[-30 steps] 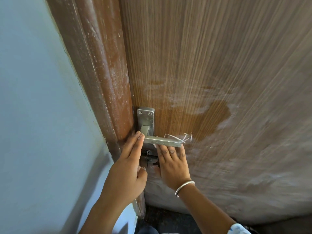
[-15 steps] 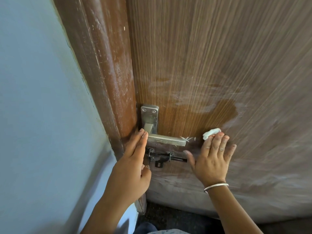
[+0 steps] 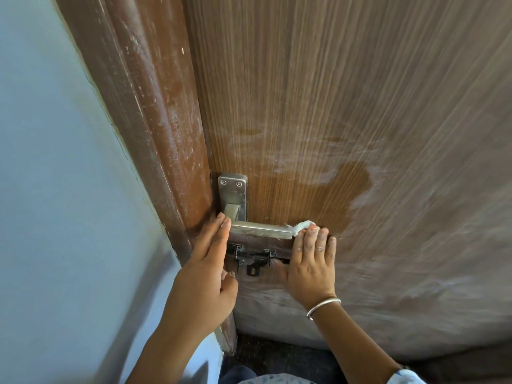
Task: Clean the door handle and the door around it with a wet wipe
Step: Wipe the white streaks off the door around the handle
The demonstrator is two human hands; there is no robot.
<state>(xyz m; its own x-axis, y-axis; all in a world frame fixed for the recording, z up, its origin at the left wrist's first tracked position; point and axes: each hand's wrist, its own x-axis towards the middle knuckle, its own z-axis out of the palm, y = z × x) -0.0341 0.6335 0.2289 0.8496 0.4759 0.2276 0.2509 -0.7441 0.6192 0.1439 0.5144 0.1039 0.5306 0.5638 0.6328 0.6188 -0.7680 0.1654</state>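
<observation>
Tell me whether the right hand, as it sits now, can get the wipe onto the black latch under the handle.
Probably yes. The right hand holds the wipe at the handle tip, and the black latch lies just below, uncovered between both hands.

views: one, head-worn wide-angle | facing: looking forward and down along the brown wood-grain door (image 3: 346,92) | range: sitting close, both hands (image 3: 311,268) filling the lower centre | framing: taking in the pale blue wall (image 3: 55,189) at left | overlap: none
</observation>
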